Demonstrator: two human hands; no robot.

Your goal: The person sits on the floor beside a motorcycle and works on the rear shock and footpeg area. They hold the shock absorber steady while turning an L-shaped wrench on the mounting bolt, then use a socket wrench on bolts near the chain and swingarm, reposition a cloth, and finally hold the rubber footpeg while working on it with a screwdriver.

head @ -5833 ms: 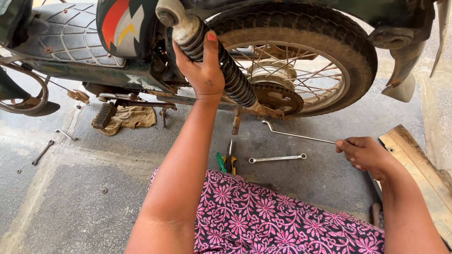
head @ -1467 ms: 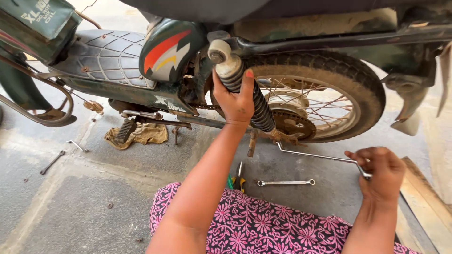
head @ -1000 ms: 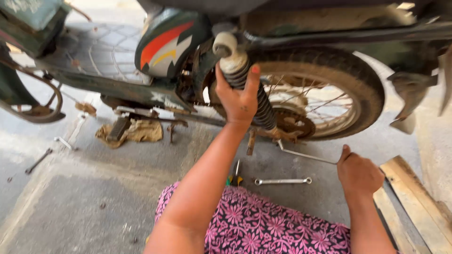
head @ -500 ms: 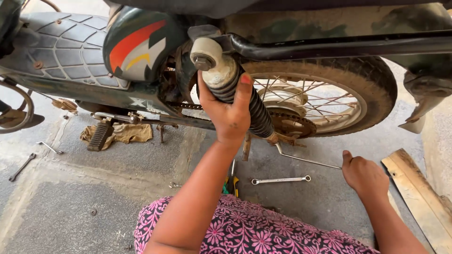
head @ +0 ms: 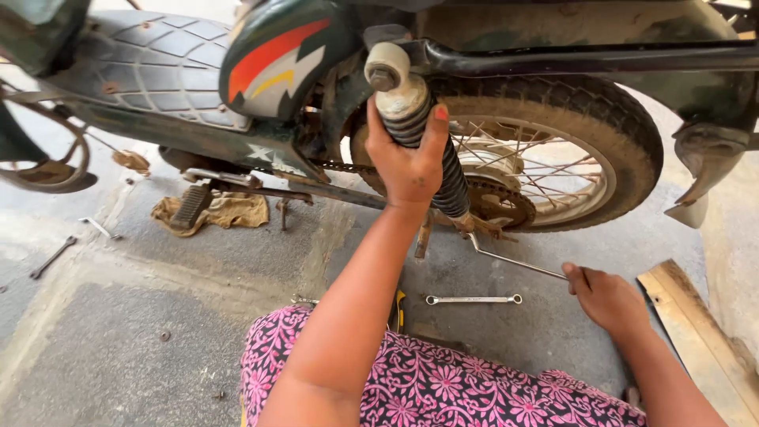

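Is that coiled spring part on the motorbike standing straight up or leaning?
Leaning. The shock absorber slants from its top mount down and right toward the rear wheel hub, with the left hand wrapped around it.

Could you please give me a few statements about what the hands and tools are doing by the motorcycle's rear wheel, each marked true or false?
1. The left hand is wrapped around the shock absorber. True.
2. The right hand rests on the tyre. False: it is low by the ground, gripping the end of a long metal rod that runs toward the wheel hub.
3. A double-ended spanner lies on the ground between the two arms. True.
4. The spanner is held in the left hand. False: it lies loose, touched by neither hand.
5. A brownish rag lies under the bike's footpeg. True.
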